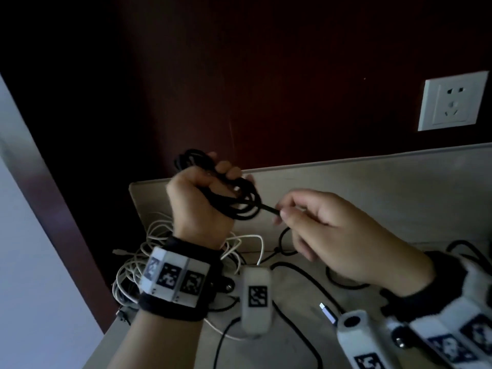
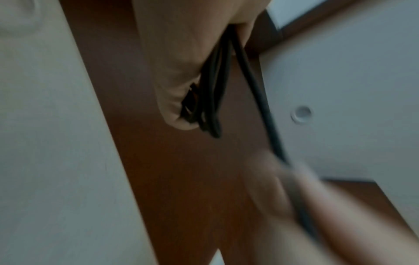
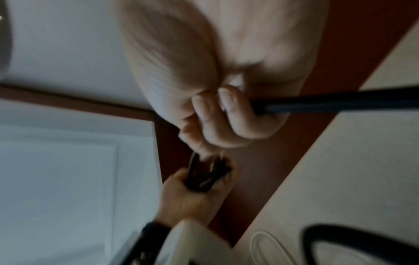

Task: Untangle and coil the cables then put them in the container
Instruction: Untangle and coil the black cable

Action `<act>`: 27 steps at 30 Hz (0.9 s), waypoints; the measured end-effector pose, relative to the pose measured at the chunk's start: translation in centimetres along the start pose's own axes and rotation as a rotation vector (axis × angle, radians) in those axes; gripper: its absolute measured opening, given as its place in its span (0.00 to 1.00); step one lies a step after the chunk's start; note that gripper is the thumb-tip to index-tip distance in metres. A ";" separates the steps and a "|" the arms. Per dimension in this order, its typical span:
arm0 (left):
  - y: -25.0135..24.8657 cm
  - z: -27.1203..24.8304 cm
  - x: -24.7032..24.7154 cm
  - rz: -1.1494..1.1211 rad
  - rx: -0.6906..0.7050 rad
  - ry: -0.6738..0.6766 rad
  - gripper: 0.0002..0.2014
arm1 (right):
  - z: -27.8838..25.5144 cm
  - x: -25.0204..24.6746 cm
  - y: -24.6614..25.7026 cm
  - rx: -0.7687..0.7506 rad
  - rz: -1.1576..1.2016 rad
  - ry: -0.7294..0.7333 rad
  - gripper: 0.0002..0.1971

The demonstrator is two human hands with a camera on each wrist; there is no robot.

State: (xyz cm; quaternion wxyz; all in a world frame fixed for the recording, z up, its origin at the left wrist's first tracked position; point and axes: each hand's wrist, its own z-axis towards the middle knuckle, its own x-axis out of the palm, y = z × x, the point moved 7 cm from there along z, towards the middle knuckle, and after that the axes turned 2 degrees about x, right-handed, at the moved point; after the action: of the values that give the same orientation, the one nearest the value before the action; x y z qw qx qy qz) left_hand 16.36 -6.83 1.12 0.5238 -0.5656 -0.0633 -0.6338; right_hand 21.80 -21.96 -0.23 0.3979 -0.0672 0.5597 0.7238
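My left hand (image 1: 202, 198) is raised above the table and grips a coil of black cable (image 1: 234, 198), several loops bunched in the fist. In the left wrist view the black loops (image 2: 211, 100) hang from the curled fingers. My right hand (image 1: 319, 225) pinches the free strand of the same black cable (image 1: 269, 209) between thumb and fingertips, just right of the coil. The right wrist view has that strand (image 3: 340, 104) running out of the curled fingers. The rest of the black cable (image 1: 300, 272) trails over the table. A tangle of white cables (image 1: 138, 262) lies under my left wrist.
The beige table (image 1: 372, 187) ends at its left edge (image 1: 133, 198) beside a dark red wall. A white wall socket (image 1: 452, 102) sits at the upper right. A silver USB plug (image 1: 327, 311) lies on the table near my right wrist. No container shows.
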 end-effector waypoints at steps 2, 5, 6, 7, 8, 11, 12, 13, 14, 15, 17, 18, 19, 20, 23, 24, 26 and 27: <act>-1.8 0.5 -0.6 -0.028 0.038 0.001 0.16 | -0.1 -0.4 -0.2 0.033 -0.030 0.099 0.15; -1.1 0.3 -0.6 0.087 -0.061 0.062 0.15 | 0.0 -1.8 -0.5 0.032 -0.357 0.055 0.13; -0.3 -0.1 -0.1 0.143 -0.125 0.098 0.15 | 0.0 -2.0 -0.5 0.037 -0.488 0.034 0.13; 0.7 -0.6 0.5 0.207 -0.190 0.136 0.14 | -0.1 -2.2 -0.3 0.043 -0.598 0.006 0.12; 1.5 -1.2 1.2 0.279 -0.247 0.188 0.16 | -0.2 -2.4 -0.1 0.040 -0.681 -0.032 0.12; 3.6 -2.4 2.2 0.525 -0.346 0.310 0.33 | -0.5 -3.0 0.5 0.025 -0.791 -0.143 0.12; 4.1 -2.6 2.1 0.598 -0.353 0.329 0.33 | -0.6 -3.3 0.7 0.025 -0.798 -0.178 0.13; 4.5 -2.8 2.2 0.650 -0.351 0.335 0.30 | -0.7 -3.6 1.0 0.033 -0.801 -0.210 0.13; 4.8 -3.0 2.3 0.682 -0.351 0.332 0.28 | -0.8 -3.8 1.0 0.040 -0.806 -0.232 0.13; 5.0 -3.2 2.5 0.697 -0.351 0.331 0.28 | -0.8 -3.9 1.0 0.041 -0.806 -0.246 0.13; 5.3 -3.4 2.6 0.725 -0.351 0.328 0.27 | -0.7 -3.8 0.9 0.027 -0.759 -0.267 0.13; 5.3 -3.4 2.7 0.739 -0.358 0.328 0.27 | -0.7 -3.7 0.8 0.017 -0.710 -0.272 0.14; 5.4 -3.5 2.6 0.744 -0.367 0.328 0.27 | -0.6 -3.5 0.6 0.010 -0.660 -0.270 0.16; 5.4 -3.5 2.5 0.748 -0.375 0.320 0.27 | -0.5 -3.2 0.5 0.002 -0.621 -0.261 0.18; 5.5 -3.9 2.4 0.817 -0.404 0.341 0.23 | -0.1 -2.7 0.2 -0.028 -0.569 -0.258 0.19; 5.5 -3.9 2.4 0.827 -0.415 0.351 0.23 | 0.0 -2.9 0.0 -0.030 -0.565 -0.265 0.18; 4.9 -3.5 2.1 0.758 -0.421 0.309 0.25 | 0.2 -3.9 -0.5 -0.007 -0.596 -0.264 0.17; 4.2 -3.0 1.7 0.716 -0.397 0.278 0.26 | 0.3 -4.6 -0.8 0.014 -0.621 -0.254 0.17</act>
State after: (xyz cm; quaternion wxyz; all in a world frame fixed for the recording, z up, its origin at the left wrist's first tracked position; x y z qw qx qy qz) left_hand 17.81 -11.68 -0.76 0.5953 -0.5508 0.3311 -0.4822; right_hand 25.51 -23.96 1.73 0.6665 -0.1410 0.4632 0.5668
